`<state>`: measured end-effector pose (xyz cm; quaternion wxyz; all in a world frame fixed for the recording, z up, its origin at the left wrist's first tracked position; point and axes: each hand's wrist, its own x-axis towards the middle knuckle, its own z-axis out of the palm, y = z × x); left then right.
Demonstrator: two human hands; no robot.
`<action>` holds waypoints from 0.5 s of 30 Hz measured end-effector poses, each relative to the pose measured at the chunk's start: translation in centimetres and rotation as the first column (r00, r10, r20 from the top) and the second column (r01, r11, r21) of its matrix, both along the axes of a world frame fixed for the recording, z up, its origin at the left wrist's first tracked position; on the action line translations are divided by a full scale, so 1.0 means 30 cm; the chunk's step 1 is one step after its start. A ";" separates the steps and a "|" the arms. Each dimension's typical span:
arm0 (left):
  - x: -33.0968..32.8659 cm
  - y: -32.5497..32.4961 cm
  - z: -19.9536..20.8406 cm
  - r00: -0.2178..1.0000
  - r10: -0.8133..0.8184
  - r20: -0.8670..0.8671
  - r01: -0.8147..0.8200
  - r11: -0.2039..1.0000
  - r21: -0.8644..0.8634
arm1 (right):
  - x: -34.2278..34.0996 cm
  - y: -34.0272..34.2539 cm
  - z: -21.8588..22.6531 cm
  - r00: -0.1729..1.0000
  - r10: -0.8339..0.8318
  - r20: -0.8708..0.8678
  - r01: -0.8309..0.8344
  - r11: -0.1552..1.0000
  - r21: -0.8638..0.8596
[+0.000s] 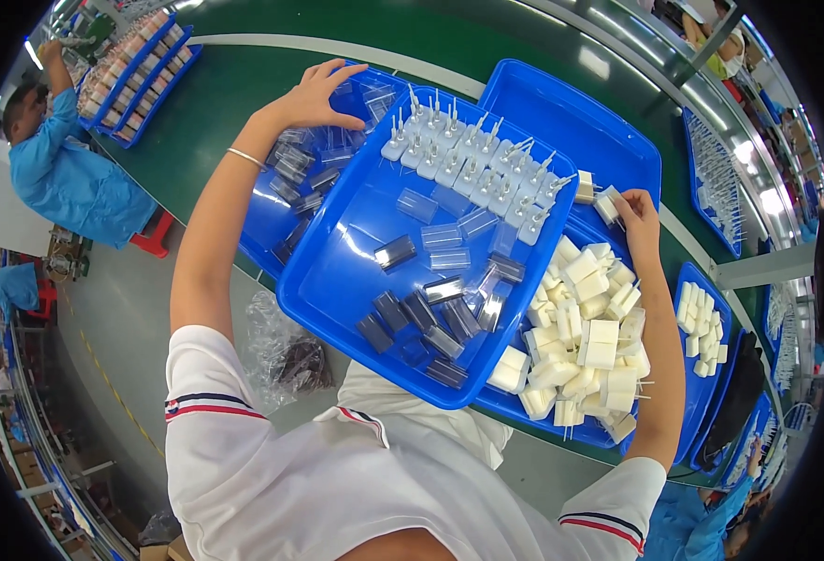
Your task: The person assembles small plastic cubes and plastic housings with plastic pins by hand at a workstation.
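Nearest the camera, a white short-sleeved shirt with navy and red cuff stripes (393,486) fills the near side. Beyond it sits a rectangular blue plastic tray (348,245), slanted, with rows of white plastic blocks bearing upright metal pins (472,161) along its far side and loose clear and smoky plastic sleeves (432,310) nearer. At left, the left hand (316,99) spreads its fingers, thumb apart, above a second blue tray of clear sleeves (255,222); whether it touches any, I cannot tell. At far right, the right hand (640,215) pinches a small pale plastic piece (608,206) between thumb and fingers, beyond a heap of cream plastic blocks (591,332).
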<state>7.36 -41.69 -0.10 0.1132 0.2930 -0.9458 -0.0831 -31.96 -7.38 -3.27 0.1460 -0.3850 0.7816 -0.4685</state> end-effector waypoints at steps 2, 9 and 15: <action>-0.010 0.017 0.010 0.997 0.051 0.055 -0.050 0.999 -0.005 | -0.002 -0.005 -0.003 1.000 -0.005 0.001 0.005 1.000 0.007; -0.041 -0.017 0.029 0.993 -0.076 -0.094 0.094 0.972 0.215 | 0.008 -0.002 0.012 1.000 0.001 0.024 -0.001 1.000 -0.008; -0.094 0.044 0.061 0.981 -0.188 -0.046 0.194 0.946 0.259 | 0.006 0.001 0.009 0.999 -0.007 0.033 0.007 1.000 0.001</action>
